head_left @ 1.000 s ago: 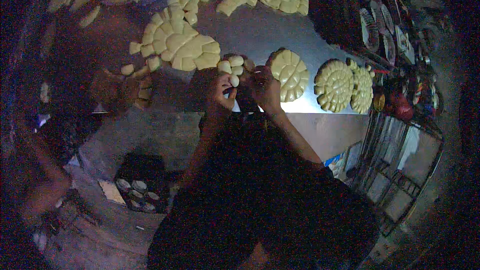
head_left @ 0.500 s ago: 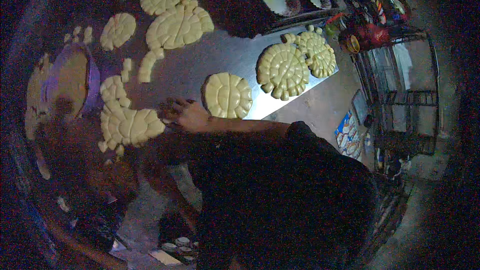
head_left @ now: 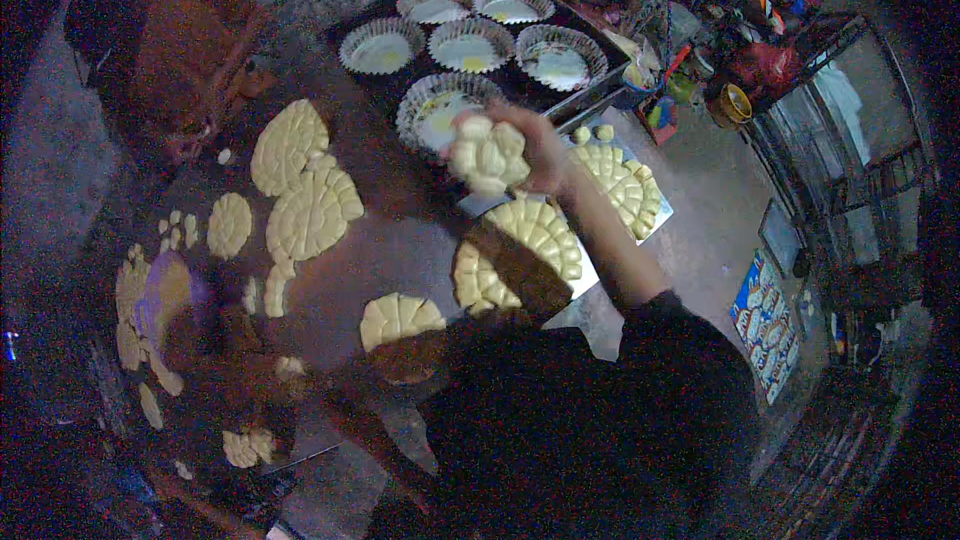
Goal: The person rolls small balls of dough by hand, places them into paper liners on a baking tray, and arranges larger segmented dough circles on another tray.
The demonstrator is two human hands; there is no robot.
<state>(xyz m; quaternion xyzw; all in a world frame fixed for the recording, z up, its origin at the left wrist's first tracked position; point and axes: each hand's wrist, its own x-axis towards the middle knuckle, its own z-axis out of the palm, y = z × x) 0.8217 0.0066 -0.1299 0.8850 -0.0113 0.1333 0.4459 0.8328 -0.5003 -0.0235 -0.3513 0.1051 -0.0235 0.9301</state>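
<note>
From my remote seat I see the right hand (head_left: pixel 538 147) curled round the right side of a pale dough cluster (head_left: pixel 488 156), gripping it up in the air. The cluster juts leftward out of the palm with its lobed face turned up toward my camera; it looks about as wide as it is long, so I can pick out no clear long axis. It is knobbly, built of soft, rounded lumps stuck together, slightly blurred. Just beyond the hand lies a black tray (head_left: pixel 516 88) carrying round, pleated cups (head_left: pixel 471 45), some with yellow smears on their pale floors; the nearest one partly passes behind the cluster in my view, and I cannot tell whether they touch. Nearer the body than the hand sits a scored dough round (head_left: pixel 545 230), smooth and faintly shiny, with a scalloped rim and a shadow across it. A second dough disc (head_left: pixel 628 190) lies to the hand's right, past the forearm. Well to the hand's left, joined dough slabs (head_left: pixel 310 210) rest on the dull metal table (head_left: pixel 395 265). The left hand (head_left: pixel 316 386) is lost in shadow, and I cannot tell how its fingers stand.
</note>
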